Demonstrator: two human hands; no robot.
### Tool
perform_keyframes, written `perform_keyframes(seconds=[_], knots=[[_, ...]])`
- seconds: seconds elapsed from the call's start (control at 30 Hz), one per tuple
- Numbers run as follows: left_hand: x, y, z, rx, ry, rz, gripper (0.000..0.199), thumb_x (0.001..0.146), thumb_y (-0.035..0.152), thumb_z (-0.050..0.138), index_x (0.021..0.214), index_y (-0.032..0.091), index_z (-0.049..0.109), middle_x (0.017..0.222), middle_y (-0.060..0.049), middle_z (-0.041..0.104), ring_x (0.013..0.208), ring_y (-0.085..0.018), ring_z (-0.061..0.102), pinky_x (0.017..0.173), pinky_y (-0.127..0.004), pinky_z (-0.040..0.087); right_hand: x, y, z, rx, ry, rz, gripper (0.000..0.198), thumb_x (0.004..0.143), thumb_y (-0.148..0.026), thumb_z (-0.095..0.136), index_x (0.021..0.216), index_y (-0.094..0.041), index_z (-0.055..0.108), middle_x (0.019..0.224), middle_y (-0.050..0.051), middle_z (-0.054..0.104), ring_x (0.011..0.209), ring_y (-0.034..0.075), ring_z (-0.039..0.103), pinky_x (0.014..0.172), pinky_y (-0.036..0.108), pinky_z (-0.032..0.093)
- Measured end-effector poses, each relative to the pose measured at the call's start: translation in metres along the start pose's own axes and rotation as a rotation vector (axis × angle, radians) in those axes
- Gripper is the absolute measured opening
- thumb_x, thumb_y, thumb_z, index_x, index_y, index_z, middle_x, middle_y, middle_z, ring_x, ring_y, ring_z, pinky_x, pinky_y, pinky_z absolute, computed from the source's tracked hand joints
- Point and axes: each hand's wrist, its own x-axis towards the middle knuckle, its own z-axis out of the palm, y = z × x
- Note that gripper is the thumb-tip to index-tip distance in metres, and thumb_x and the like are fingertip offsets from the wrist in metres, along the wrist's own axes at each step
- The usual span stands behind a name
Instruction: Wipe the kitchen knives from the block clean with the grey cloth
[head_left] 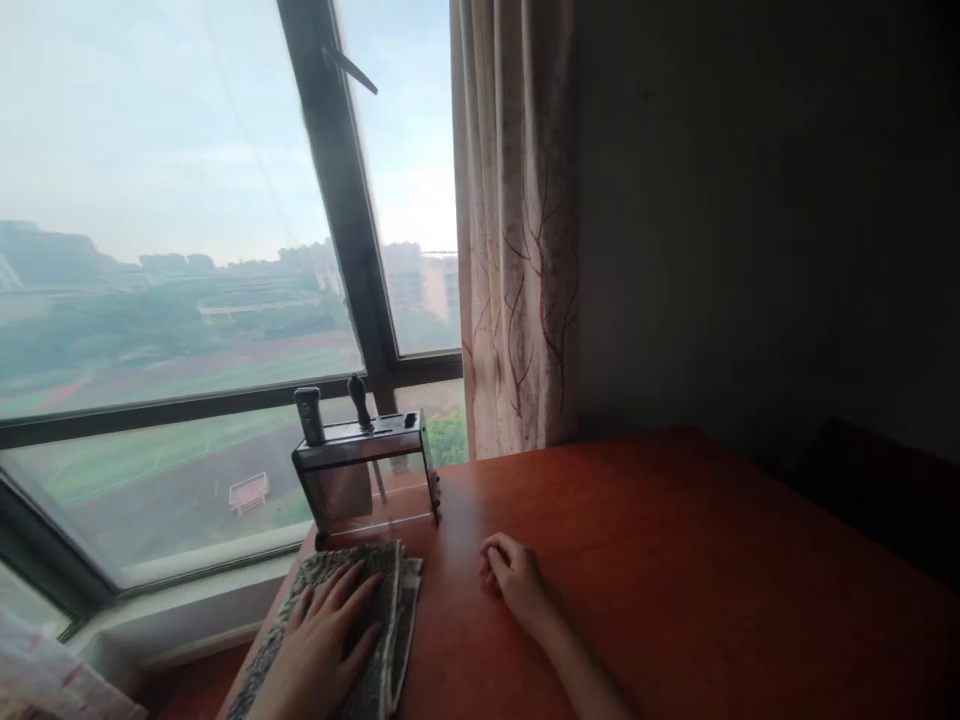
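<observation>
My left hand (330, 625) lies flat on a folded grey patterned cloth (394, 640), fingers spread over it. The cloth rests at the table's left edge, its layers showing along the right side. My right hand (514, 572) is on the bare tabletop to the right of the cloth, its fingers curled in and nothing visible in them. Just beyond the cloth stands a knife block (367, 440) with see-through sides. A broad-bladed knife with a dark handle (308, 415) and a second tool with a rounded dark handle (359, 403) are slotted upright in its top.
The reddish-brown wooden table (637, 560) stretches away to the right. A large window with a dark frame (337, 180) is on the left, with a sports field outside. A pale curtain with a branch pattern (517, 230) hangs behind the table, beside a dark wall (750, 220).
</observation>
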Motion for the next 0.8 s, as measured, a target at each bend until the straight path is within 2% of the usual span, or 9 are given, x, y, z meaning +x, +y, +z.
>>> perform_keyframes(seconds=[0.2, 0.4, 0.57, 0.8], knots=[[0.004, 0.027, 0.009, -0.053, -0.033, 0.042, 0.048, 0.086, 0.038, 0.050, 0.134, 0.034, 0.053, 0.147, -0.006, 0.046, 0.137, -0.032, 0.036, 0.111, -0.058, 0.024, 0.001, 0.000, -0.001, -0.016, 0.029, -0.010, 0.029, 0.086, -0.040, 0.045, 0.079, -0.018, 0.062, 0.062, 0.002, 0.065, 0.047, 0.014, 0.059, 0.044, 0.022, 0.043], [0.019, 0.084, 0.012, -0.163, -0.073, 0.161, 0.053, 0.084, 0.034, 0.053, 0.137, 0.038, 0.048, 0.150, -0.004, 0.041, 0.138, -0.033, 0.034, 0.112, -0.059, 0.020, -0.001, -0.003, -0.003, -0.091, 0.078, -0.069, 0.023, 0.085, -0.035, 0.046, 0.082, -0.019, 0.062, 0.067, 0.004, 0.068, 0.058, 0.019, 0.065, 0.053, 0.027, 0.049], [0.027, 0.129, 0.016, -0.226, -0.065, 0.155, 0.055, 0.083, 0.034, 0.053, 0.137, 0.032, 0.049, 0.151, -0.009, 0.040, 0.141, -0.034, 0.028, 0.112, -0.059, 0.013, -0.004, -0.003, -0.021, -0.205, 0.165, -0.125, 0.019, 0.084, -0.031, 0.050, 0.089, -0.020, 0.065, 0.083, 0.007, 0.071, 0.076, 0.022, 0.067, 0.069, 0.030, 0.051], [0.039, 0.174, 0.026, -0.269, -0.030, 0.129, 0.054, 0.083, 0.035, 0.050, 0.136, 0.026, 0.052, 0.148, -0.014, 0.043, 0.139, -0.038, 0.029, 0.112, -0.061, 0.009, -0.002, 0.002, -0.044, -0.313, 0.266, -0.172, 0.022, 0.080, -0.022, 0.050, 0.094, -0.019, 0.067, 0.095, 0.010, 0.069, 0.091, 0.024, 0.065, 0.082, 0.034, 0.051]])
